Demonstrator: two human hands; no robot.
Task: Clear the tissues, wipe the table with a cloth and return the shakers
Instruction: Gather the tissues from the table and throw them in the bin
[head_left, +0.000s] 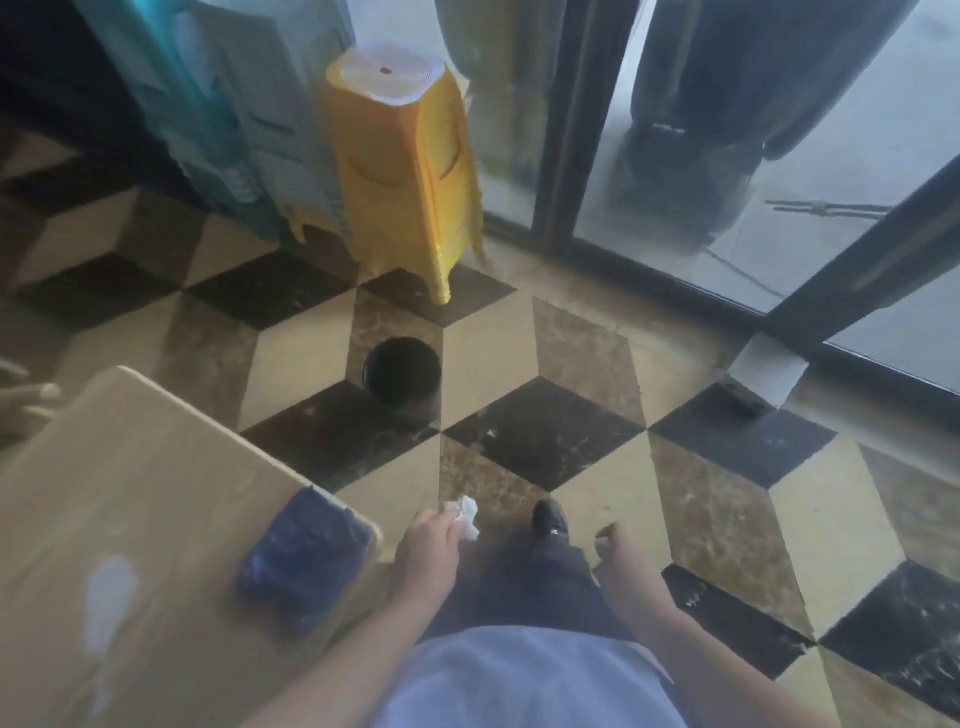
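Observation:
My left hand (428, 540) holds a crumpled white tissue (466, 514) over the floor, just right of the table's corner. My right hand (615, 551) hangs lower right with its fingers loosely curled and seems to hold nothing. A folded dark blue cloth (304, 558) lies on the near right corner of the light wooden table (119, 478). A small black bin (402, 376) stands on the floor ahead of my left hand. No shakers are in view.
Stacked yellow plastic stools (405, 171) stand beyond the bin, with pale blue stacks (223, 114) to their left. Glass doors with dark frames (582, 130) run along the right. The floor is patterned tile. My dark shoe (549, 517) shows between my hands.

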